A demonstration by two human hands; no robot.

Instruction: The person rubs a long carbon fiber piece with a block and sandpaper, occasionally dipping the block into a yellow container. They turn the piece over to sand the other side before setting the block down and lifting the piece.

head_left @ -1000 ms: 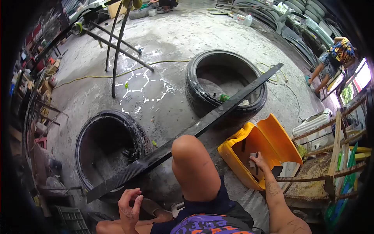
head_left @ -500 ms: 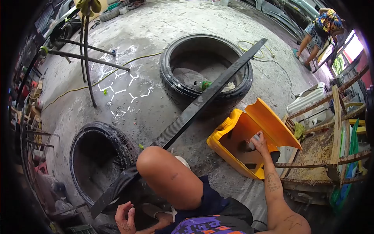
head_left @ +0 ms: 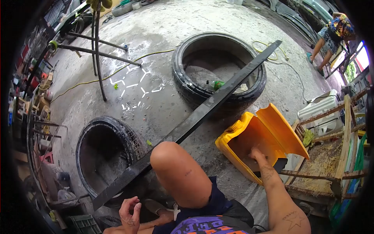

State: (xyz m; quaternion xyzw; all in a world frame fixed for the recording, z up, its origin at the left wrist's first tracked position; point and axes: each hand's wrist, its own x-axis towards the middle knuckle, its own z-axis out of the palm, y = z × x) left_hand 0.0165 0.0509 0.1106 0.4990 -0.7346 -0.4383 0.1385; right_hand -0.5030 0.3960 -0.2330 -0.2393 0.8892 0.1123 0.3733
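A yellow container, cut open on its upper side, stands on the floor at the right. My right hand reaches down inside it, its fingers hidden in murky liquid or shadow. My left hand is at the lower left beside my knee, fingers loosely curled, and whether they hold anything is unclear. A long black strip with a woven pattern lies slanted across two tires, the larger tire at the back and another tire at the left.
A metal stand rises at the upper left. A yellow hose crosses the wet floor. Wooden framing and a white plastic chair stand at the right. Another person bends over at the upper right.
My right hand has gone deeper into the yellow container, and the greyish object it held is out of sight. The whole view has shifted slightly, while my left hand stays near my knee.
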